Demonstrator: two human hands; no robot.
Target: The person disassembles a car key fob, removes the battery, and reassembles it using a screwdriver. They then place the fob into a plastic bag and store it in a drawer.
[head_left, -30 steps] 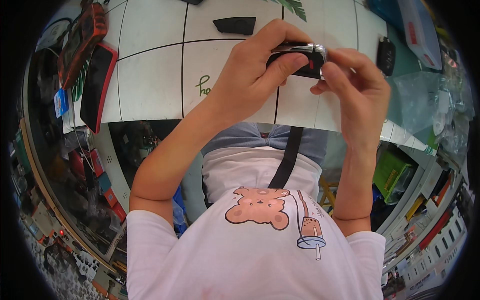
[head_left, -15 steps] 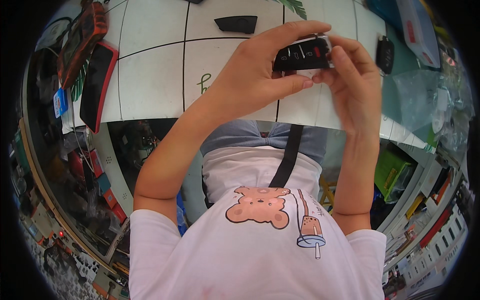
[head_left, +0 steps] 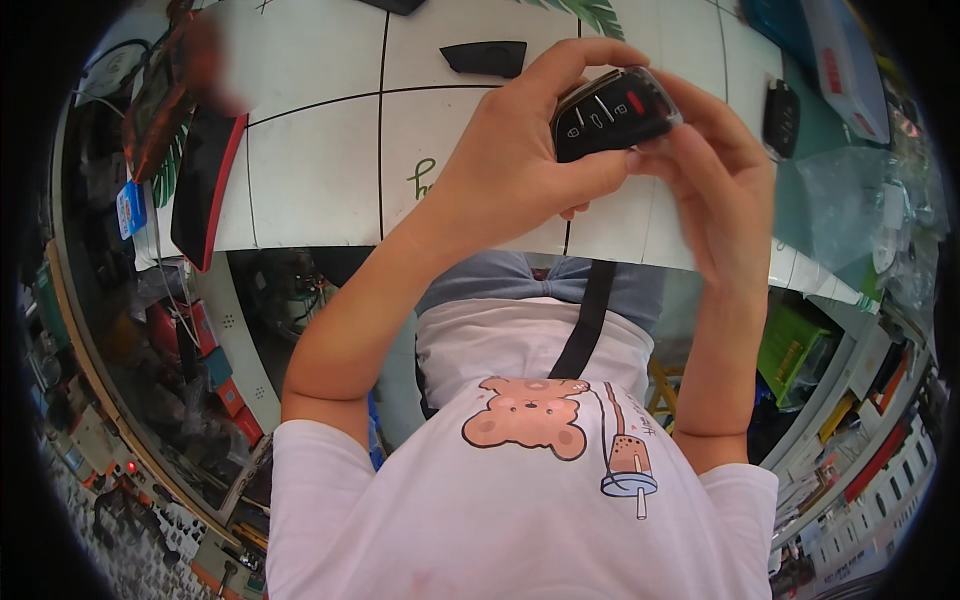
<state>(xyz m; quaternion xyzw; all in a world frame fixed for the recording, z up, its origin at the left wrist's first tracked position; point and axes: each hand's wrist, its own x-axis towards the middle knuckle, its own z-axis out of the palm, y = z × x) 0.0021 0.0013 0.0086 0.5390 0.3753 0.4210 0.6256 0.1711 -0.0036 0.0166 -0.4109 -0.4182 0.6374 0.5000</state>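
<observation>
A black car key fob (head_left: 612, 115) with several buttons, one of them red, is held above the white tabletop. My left hand (head_left: 530, 135) grips it from the left, fingers over its far edge and thumb along its near edge. At its right end, my right hand (head_left: 712, 150) also holds the fob, fingers curled behind and thumb close to the near corner. A light, shiny rim shows along the fob's far and right edges. Beyond my left hand lies a flat black angular piece (head_left: 484, 58). To the right is another dark key fob (head_left: 781, 118).
On the left lie a red-edged black tablet-like device (head_left: 205, 190) and an orange-black device (head_left: 165, 95), partly blurred. At right are a clear plastic bag (head_left: 850, 200) and a translucent box (head_left: 845, 70). The white tabletop's (head_left: 310, 170) near edge runs before my lap.
The fob has tilted, and its right end, partly uncovered before, now sits flush within the shiny rim. My right fingers have shifted along that end. The whole view has moved slightly.
</observation>
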